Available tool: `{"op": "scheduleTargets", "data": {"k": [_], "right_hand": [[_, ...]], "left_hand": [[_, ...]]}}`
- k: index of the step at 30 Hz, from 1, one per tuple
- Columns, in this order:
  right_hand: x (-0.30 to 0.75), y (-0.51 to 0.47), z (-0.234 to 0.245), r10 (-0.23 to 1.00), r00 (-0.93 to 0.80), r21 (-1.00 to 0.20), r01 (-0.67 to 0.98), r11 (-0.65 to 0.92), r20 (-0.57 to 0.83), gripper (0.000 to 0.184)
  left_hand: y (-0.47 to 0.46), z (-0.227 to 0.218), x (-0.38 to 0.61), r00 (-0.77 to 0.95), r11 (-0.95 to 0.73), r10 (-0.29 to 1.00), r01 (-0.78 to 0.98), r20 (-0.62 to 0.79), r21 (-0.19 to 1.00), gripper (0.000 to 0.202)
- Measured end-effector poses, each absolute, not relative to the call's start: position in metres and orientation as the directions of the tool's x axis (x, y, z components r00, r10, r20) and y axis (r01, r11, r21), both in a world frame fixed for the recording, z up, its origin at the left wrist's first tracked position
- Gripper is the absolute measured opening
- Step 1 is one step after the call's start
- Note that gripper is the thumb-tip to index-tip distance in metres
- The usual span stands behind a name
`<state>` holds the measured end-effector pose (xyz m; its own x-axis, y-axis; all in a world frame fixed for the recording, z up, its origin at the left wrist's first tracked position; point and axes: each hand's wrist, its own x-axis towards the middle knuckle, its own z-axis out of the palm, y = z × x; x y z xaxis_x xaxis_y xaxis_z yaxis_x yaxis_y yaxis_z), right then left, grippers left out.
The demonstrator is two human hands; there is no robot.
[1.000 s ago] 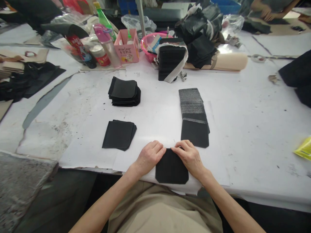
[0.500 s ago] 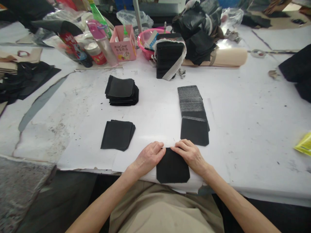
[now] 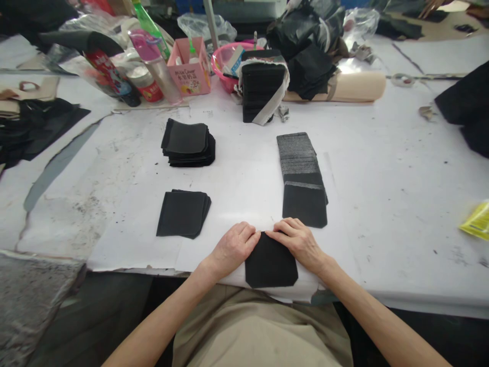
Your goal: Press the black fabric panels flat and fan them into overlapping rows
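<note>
A black flat piece with clipped lower corners, leather or fabric by its look, lies at the table's front edge. My left hand pinches its top left edge between thumb and curled fingers. At the top right edge my right hand does the same, thumb and fingertips close to the left ones. Just beyond the right hand, similar black pieces overlap in a fanned row. Farther left lie a small pile of black pieces and, behind it, a taller stack.
Along the back stand a tied black bundle, a pink basin, a pink box, a spray bottle and a beige roll. A yellow packet lies at the right edge, dark material behind it.
The view has shifted slightly. Both hands stay at the top edge of the black piece, the left fingers a little more curled in.
</note>
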<state>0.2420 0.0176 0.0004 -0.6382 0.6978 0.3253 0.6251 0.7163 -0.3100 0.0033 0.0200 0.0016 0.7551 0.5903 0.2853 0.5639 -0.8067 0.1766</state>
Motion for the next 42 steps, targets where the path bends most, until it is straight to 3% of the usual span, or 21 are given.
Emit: {"op": "scheduleTargets", "data": {"k": [13,19,29,37,42], "right_hand": [[0.247,0.019,0.001,0.681,-0.678,-0.291,0.617,0.731,0.276,0.025],[0.250,0.023,0.004,0.657,-0.710,-0.306,0.586,0.750,0.252,0.024],[0.260,0.024,0.006,0.650,-0.699,-0.316,0.570,0.759,0.300,0.025],[0.261,0.023,0.004,0.652,-0.695,-0.306,0.577,0.758,0.303,0.024],[0.264,0.021,0.004,0.663,-0.686,-0.301,0.591,0.748,0.301,0.024]], "left_hand": [[0.016,0.010,0.002,0.747,-0.787,0.617,0.594,0.248,0.167,0.025],[0.012,0.009,0.004,0.728,-0.778,0.626,0.609,0.279,0.157,0.019],[0.009,0.001,-0.001,0.729,-0.773,0.633,0.617,0.261,0.149,0.024],[0.007,0.020,0.012,0.770,-0.770,0.635,0.637,0.063,-0.032,0.044],[0.005,0.022,0.016,0.768,-0.766,0.637,0.640,0.064,-0.060,0.042]]}}
